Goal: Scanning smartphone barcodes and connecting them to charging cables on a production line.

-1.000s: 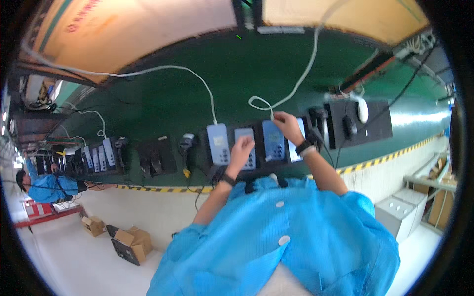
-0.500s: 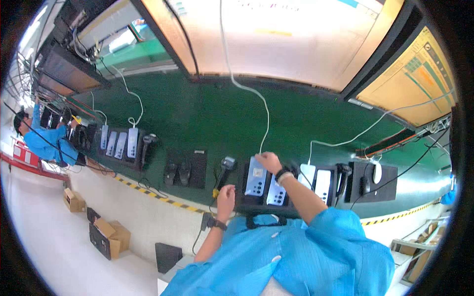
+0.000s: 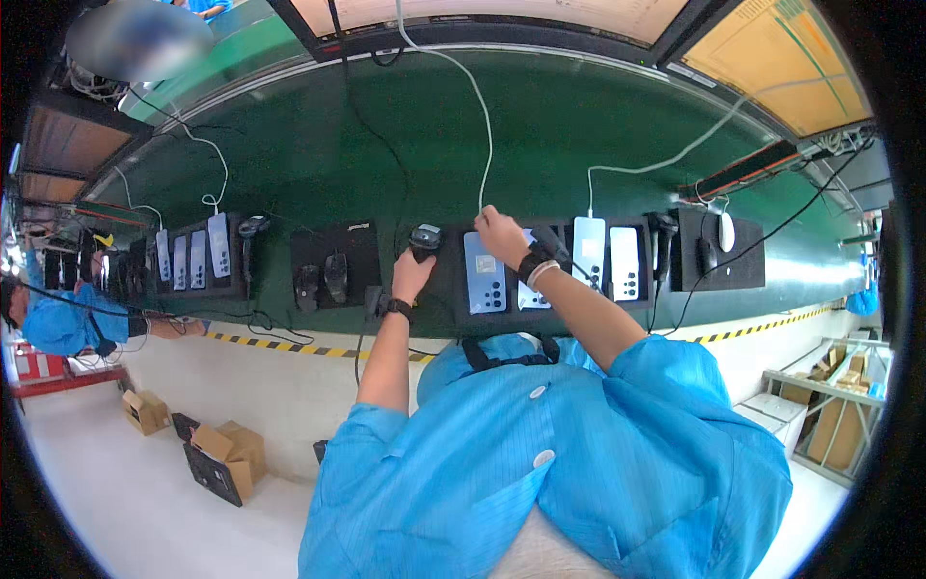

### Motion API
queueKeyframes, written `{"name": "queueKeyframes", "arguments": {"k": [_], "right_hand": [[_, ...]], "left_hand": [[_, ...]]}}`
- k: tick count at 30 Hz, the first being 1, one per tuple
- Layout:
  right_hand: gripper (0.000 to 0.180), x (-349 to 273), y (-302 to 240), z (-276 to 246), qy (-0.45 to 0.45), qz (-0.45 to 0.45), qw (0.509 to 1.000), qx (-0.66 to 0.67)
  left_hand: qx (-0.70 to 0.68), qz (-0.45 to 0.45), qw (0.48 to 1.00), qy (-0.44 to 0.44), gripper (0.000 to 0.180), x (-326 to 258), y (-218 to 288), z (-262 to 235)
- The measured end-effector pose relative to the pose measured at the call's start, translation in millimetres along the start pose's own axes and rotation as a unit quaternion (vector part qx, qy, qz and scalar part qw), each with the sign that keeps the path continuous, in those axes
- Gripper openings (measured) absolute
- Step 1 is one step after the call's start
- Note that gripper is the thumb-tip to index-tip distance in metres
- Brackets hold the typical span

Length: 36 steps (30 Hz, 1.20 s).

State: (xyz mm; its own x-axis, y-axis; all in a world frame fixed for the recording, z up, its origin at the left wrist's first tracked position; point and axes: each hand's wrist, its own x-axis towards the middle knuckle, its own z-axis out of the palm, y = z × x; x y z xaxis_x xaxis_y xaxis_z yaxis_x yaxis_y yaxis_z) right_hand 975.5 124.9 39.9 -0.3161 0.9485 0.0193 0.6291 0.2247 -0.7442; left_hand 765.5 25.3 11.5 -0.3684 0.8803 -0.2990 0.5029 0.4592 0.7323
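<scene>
My left hand (image 3: pixel 413 277) is closed around the handle of a black barcode scanner (image 3: pixel 425 236), its head pointing away from me. My right hand (image 3: pixel 502 236) pinches the end of a white charging cable (image 3: pixel 490 135) just above the top edge of a pale blue phone (image 3: pixel 483 275). Whether the plug sits in the phone is hidden by the fingers. That phone lies back up, with a small label and dark lenses, on a black tray (image 3: pixel 463 289). A second phone (image 3: pixel 533 297) is partly covered by my right wrist. Two more phones, one cabled phone (image 3: pixel 589 246) and one uncabled phone (image 3: pixel 625 262), lie to the right.
Black mats hold mice (image 3: pixel 335 276) on the left and a white mouse (image 3: pixel 726 232) on the right. Another scanner (image 3: pixel 663 236) stands beside the tray. Monitors (image 3: pixel 502 19) line the back of the green bench (image 3: pixel 386 116). A co-worker in blue (image 3: pixel 72 323) is at far left.
My left hand has moved forward from beside the scanner and taken hold of its handle. My right hand stays at the cable end by the phone's top. The view has tilted down.
</scene>
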Motion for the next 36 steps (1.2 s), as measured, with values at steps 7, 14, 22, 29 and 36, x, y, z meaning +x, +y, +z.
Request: {"name": "queueKeyframes", "arguments": {"k": [7,14,22,29,36], "right_hand": [[0.030,-29.8,72.0,-71.2,0.029,-0.070,0.990,-0.118],[0.057,-43.0,99.4,-86.3,-0.082,-0.110,0.973,-0.184],[0.058,-45.0,104.1,-91.4,-0.110,-0.112,0.976,-0.151],[0.055,-44.4,112.2,-88.7,-0.107,-0.119,0.978,-0.133],[0.047,-46.6,121.7,-87.9,-0.098,-0.147,0.978,-0.109]], "left_hand": [[-0.105,-0.004,0.991,-0.079,0.038,-32.7,26.1,-21.5],[-0.118,-0.024,0.954,-0.274,0.034,-68.1,78.2,5.6],[-0.099,-0.040,0.941,-0.322,0.029,-73.5,82.0,35.5],[-0.120,-0.067,0.949,-0.284,0.030,-93.0,94.8,54.5],[-0.135,-0.095,0.959,-0.228,0.031,-109.3,108.6,83.6]]}}
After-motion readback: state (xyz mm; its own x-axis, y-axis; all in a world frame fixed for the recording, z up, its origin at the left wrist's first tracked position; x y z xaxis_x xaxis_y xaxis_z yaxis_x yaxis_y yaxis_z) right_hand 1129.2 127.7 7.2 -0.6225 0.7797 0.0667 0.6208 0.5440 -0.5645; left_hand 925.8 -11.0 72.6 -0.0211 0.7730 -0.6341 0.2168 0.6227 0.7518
